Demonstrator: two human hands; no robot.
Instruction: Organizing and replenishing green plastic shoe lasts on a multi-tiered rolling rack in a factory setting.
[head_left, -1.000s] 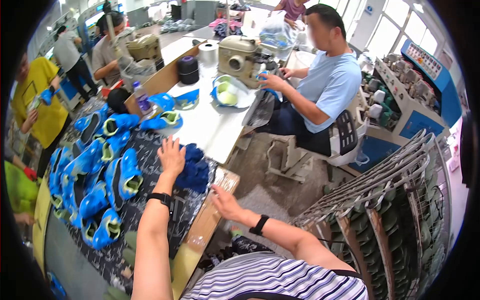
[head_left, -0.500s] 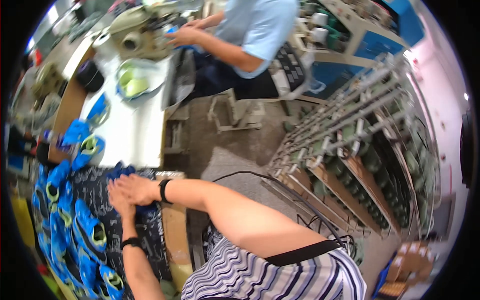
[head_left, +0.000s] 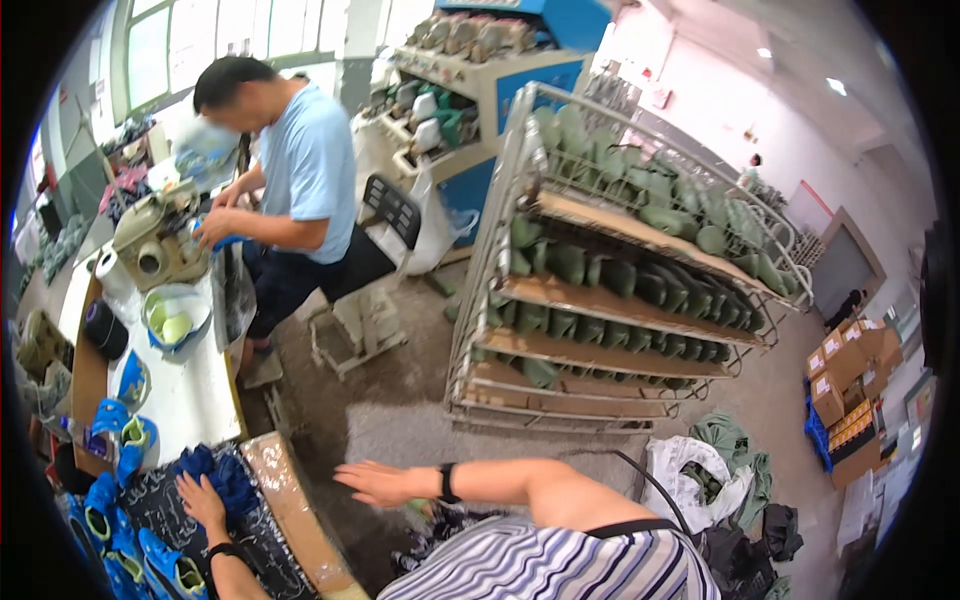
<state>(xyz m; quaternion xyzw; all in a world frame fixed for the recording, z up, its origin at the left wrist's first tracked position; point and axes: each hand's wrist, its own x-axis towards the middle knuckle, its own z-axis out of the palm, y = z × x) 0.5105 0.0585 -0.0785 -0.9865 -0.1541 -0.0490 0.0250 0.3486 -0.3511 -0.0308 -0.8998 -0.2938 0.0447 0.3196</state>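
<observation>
My left hand (head_left: pixel 203 500) lies with spread fingers at the edge of a crumpled dark blue cloth (head_left: pixel 228 482) on the black patterned work surface (head_left: pixel 165 510). It appears to touch the cloth without gripping it. My right hand (head_left: pixel 378 484) is stretched out flat in the air, right of the tape-covered cardboard edge (head_left: pixel 285 495), and holds nothing. Beside my left hand, several blue shoe uppers with yellow-green linings (head_left: pixel 168 567) are lined up along the left side. More blue uppers (head_left: pixel 130 435) lie farther up, by the white table.
The white table (head_left: pixel 200 410) carries a bowl of pale green pieces (head_left: pixel 176 318) and a dark thread cone (head_left: pixel 105 328). A person in a light blue shirt (head_left: pixel 312 160) works at a sewing machine (head_left: pixel 155 245). A wire rack of green shoe parts (head_left: pixel 620 290) stands at right, near a white sack (head_left: pixel 675 470).
My right hand has left the dark blue cloth and swung right, off the surface. My left hand stays by the cloth. The view has tilted up and turned right.
</observation>
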